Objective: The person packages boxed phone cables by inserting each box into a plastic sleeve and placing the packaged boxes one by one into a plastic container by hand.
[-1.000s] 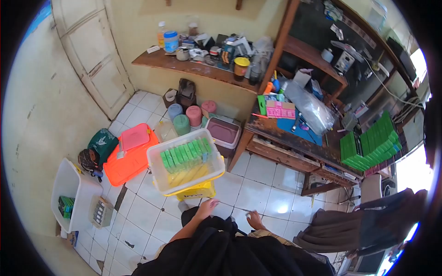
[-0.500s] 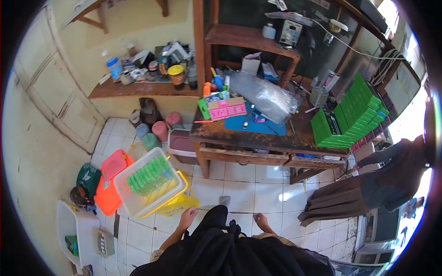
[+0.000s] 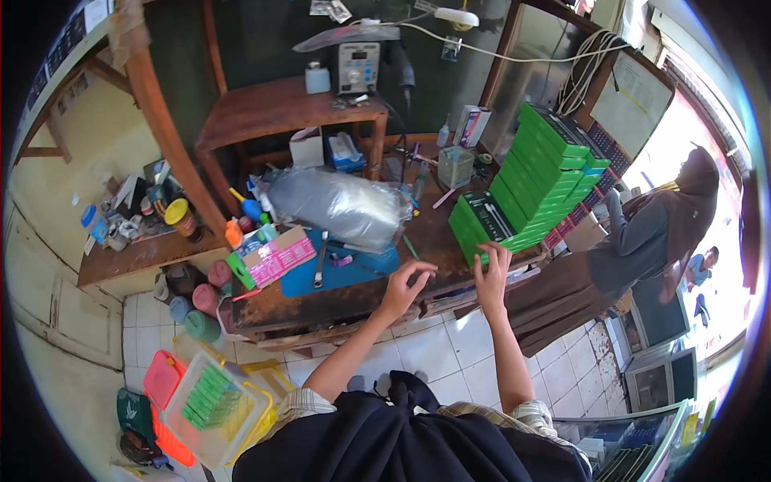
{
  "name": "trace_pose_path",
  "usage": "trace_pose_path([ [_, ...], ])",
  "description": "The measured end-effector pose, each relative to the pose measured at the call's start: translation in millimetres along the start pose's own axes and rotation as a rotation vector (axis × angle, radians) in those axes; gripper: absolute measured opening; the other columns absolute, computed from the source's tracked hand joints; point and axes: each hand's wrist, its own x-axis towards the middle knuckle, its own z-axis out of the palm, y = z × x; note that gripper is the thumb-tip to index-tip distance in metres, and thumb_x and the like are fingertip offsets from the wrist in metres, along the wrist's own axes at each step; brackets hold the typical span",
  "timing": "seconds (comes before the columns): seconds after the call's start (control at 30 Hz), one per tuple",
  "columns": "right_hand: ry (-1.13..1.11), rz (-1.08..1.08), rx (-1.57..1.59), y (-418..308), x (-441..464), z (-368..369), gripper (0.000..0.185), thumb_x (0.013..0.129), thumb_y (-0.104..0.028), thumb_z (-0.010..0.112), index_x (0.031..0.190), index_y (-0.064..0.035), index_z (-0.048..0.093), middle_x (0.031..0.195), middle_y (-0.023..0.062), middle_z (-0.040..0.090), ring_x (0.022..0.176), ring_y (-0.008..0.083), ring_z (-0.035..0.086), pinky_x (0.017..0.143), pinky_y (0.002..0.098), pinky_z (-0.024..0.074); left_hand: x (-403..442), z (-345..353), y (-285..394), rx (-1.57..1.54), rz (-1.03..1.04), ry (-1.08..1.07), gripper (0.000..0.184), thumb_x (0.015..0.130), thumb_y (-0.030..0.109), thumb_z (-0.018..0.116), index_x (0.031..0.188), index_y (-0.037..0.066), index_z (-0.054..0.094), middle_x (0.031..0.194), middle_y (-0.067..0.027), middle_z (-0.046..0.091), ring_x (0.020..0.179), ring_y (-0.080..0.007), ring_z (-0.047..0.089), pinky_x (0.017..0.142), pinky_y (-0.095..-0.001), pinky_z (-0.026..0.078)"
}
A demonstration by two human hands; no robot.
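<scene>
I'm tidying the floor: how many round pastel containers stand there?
4, by the workbench's left end: rear pink container, nearer pink container, blue container leftmost, green container frontmost. Others may be hidden.

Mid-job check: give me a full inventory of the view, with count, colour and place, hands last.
desk: one, dark brown, centre
green boxes: several, overlapped, green, desk's right end
plastic bag: one, clear, desk middle
mat: one, blue, partly under bag
carton: one, pink, desk's left end
knobbed device: one, whitish, raised shelf
tub: one, yellow-lidded, left wall shelf
canisters: at least four, pink, blue, green, left floor
bin: one, clear, lower left
packs: several, green, inside bin
person: one, grey top, brown skirt, right
small clutter: uncounted, mixed, desk and wall shelf
left hand: one, bare, empty, near desk's front edge
right hand: one, bare, by green boxes, contact unclear
</scene>
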Motion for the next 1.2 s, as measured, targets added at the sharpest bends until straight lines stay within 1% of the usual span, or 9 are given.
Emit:
trace_pose_path([
  [0.13, -0.145, -0.07, -0.173, 52, 23, 4, 0.048, 0.07, -0.012, 0.067, 0.114, -0.0075, 0.048, 0.117, 0.0145, 0.041, 0.109, 0.0357, 0.037, 0.092, 0.048, 0.0317, 57, 39, -28, -0.002, 0.031, 0.006, 0.018, 0.086, 0.008, 0.054, 0.102, 0.001, 0.057, 0.098, -0.0079, 0.056, 0.091, -0.015, 0.057, 0.079, -0.0274, 0.046],
  [0.27, -0.279, -0.128, -0.172, 85, 33, 6, 0.059, 0.068, -0.018, 0.069, 0.121, -0.0075, 0.045, 0.125, 0.0147, 0.039, 0.118, 0.0366, 0.032, 0.098, 0.0488, 0.0272, 109, 75, -65, -0.013, -0.069, 0.151, 0.037, 0.085, 0.012, 0.058, 0.118, 0.002, 0.045, 0.11, -0.0102, 0.044, 0.093, -0.017, 0.053, 0.077, -0.0289, 0.047],
  [0.33, -0.292, -0.161, -0.175, 95, 36, 7, 0.059, 0.068, -0.019, 0.069, 0.122, -0.0078, 0.045, 0.125, 0.0146, 0.039, 0.119, 0.0366, 0.032, 0.098, 0.0493, 0.0273, 132, 88, -82, 0.036, -0.144, 0.204, 0.052, 0.083, 0.015, 0.061, 0.127, 0.003, 0.035, 0.111, -0.0138, 0.039, 0.088, -0.0183, 0.053, 0.073, -0.0291, 0.048],
  [0.5, -0.291, -0.208, -0.166, 107, 36, 13, 0.057, 0.07, -0.021, 0.068, 0.122, -0.0092, 0.046, 0.125, 0.0138, 0.04, 0.12, 0.0356, 0.033, 0.097, 0.0498, 0.0278, 158, 109, -104, 0.035, -0.268, 0.3, 0.056, 0.082, 0.018, 0.063, 0.129, 0.004, 0.035, 0.111, -0.0155, 0.04, 0.084, -0.0175, 0.054, 0.072, -0.0285, 0.048],
  [0.6, -0.303, -0.203, -0.134, 112, 37, 14, 0.054, 0.071, -0.021, 0.066, 0.121, -0.0098, 0.048, 0.125, 0.0127, 0.041, 0.119, 0.0356, 0.033, 0.098, 0.049, 0.0278, 160, 109, -99, 0.134, -0.333, 0.229, 0.05, 0.083, 0.018, 0.061, 0.125, 0.004, 0.037, 0.109, -0.0104, 0.046, 0.087, -0.0141, 0.054, 0.073, -0.0254, 0.046],
  [0.77, -0.281, -0.234, -0.056, 112, 39, 11, 0.052, 0.072, -0.021, 0.066, 0.12, -0.0122, 0.049, 0.125, 0.0116, 0.042, 0.12, 0.036, 0.035, 0.099, 0.0516, 0.0256, 155, 100, -73, 0.015, -0.456, 0.25, 0.039, 0.085, 0.013, 0.056, 0.117, 0.008, 0.036, 0.109, -0.009, 0.046, 0.095, -0.0142, 0.051, 0.073, -0.0265, 0.047],
  [0.97, -0.326, -0.308, 0.125, 72, 49, 7, 0.049, 0.071, -0.019, 0.066, 0.118, -0.0187, 0.052, 0.13, 0.0103, 0.037, 0.125, 0.0403, 0.025, 0.099, 0.0598, 0.0178, 116, 58, -14, -0.16, -0.339, 0.422, 0.038, 0.087, 0.009, 0.049, 0.116, 0.013, 0.026, 0.108, -0.0075, 0.044, 0.097, -0.0138, 0.049, 0.073, -0.0274, 0.049],
  [1.03, -0.376, -0.341, 0.209, 47, 52, 16, 0.055, 0.069, -0.018, 0.068, 0.12, -0.0178, 0.049, 0.133, 0.0137, 0.03, 0.127, 0.0413, 0.021, 0.099, 0.0583, 0.0194, 90, 37, 2, -0.168, -0.261, 0.598, 0.034, 0.086, 0.007, 0.05, 0.112, 0.012, 0.029, 0.101, -0.0048, 0.041, 0.089, -0.0105, 0.05, 0.065, -0.0222, 0.049],
  [1.2, -0.589, -0.4, 0.502, -25, 41, 66, 0.068, 0.063, -0.02, 0.074, 0.124, -0.0159, 0.046, 0.133, 0.0197, 0.026, 0.123, 0.041, 0.024, 0.098, 0.0518, 0.0256, 6, -29, 17, -0.164, -0.193, 0.922, 0.04, 0.085, 0.009, 0.05, 0.12, 0.011, 0.03, 0.11, -0.0068, 0.042, 0.097, -0.0121, 0.049, 0.069, -0.0237, 0.049],
])
